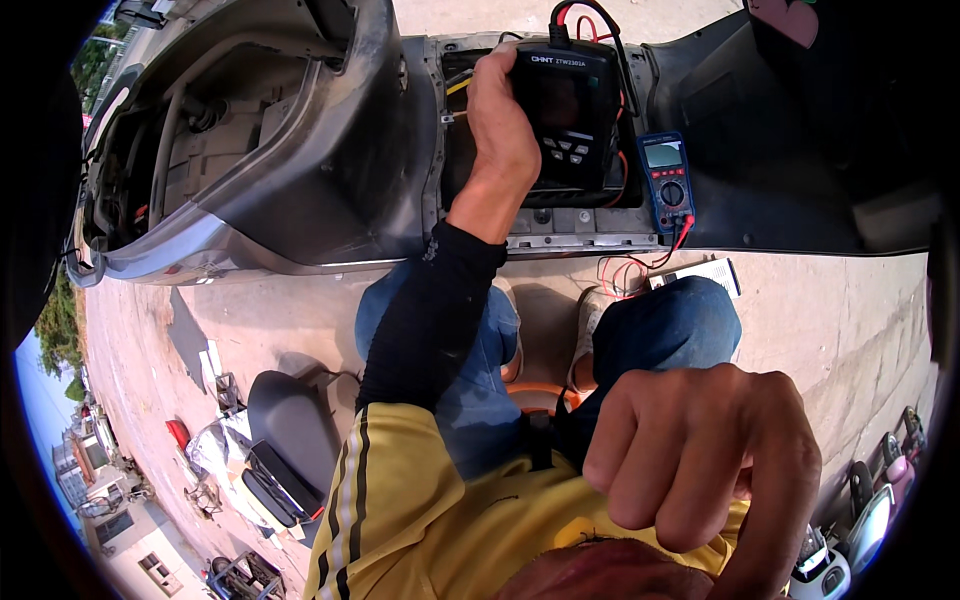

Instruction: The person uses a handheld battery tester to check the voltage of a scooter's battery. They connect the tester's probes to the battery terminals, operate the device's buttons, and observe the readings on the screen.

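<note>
Grip, left hand [503,130]: closed round the left edge of a black plastic handheld tester [572,120] with a dark screen and pale buttons; bare fingers, black sleeve on the forearm.
Tester, position: over the uncovered recess in a dark grey plastic scooter body [345,170]; whether it rests on anything beneath cannot be told.
Tester, bearing from grip: directly to the right, touching the palm side; long axis runs away from the person, lead end farthest.
Nearer hand: the left, in contact; the right is well apart.
Right hand [700,450]: raised close to the camera, fingers folded into a loose fist; contents, if any, hidden.
Companion meter: blue rectangular multimeter [668,180] with round dial, just right of the recess, long axis much like the tester's.
Multimeter leads [686,232]: red and black, leaving its near end.
Recess rim [585,217]: grey, bolted, nearer the person than the tester.
</note>
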The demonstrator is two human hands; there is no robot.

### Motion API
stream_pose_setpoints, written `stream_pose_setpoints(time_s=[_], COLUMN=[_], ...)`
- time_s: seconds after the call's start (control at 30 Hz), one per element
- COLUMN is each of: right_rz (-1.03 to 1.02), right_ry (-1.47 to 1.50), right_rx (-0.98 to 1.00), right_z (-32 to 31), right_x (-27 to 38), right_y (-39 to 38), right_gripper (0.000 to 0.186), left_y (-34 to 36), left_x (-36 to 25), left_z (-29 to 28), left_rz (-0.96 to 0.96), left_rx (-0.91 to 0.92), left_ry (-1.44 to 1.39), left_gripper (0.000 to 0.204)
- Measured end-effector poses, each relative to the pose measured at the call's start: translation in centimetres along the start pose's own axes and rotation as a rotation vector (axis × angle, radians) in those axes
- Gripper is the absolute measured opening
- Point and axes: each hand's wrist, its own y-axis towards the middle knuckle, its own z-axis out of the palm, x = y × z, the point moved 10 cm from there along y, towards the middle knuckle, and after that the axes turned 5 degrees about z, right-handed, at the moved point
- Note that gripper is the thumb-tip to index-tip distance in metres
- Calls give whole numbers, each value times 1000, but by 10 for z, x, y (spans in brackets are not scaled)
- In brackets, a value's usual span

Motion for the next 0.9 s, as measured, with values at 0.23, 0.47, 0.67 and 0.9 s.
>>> stream_pose_setpoints(time_s=[0.23, 0.47, 0.67, 0.9], right_rz=[-275, -115, -120, -601], right_ry=[3, 165, 36, 132], right_rx=[63, 65, -25, -387], right_z=[-4, -5, -2, -10], right_x=[-5, -7, -6, -3], right_y=[-25, -8, -17, -32], right_gripper=[14, 13, 11, 12], left_y=[4, 3, 5, 5], left_x=[7, 3, 3, 8], left_z=[-2, -4, -2, 0], left_rz=[0, -5, 35, 22], left_rx=[-6, -9, 23, 5], left_ry=[-18, 10, -8, -14], left_gripper=[35, 34, 34, 35])
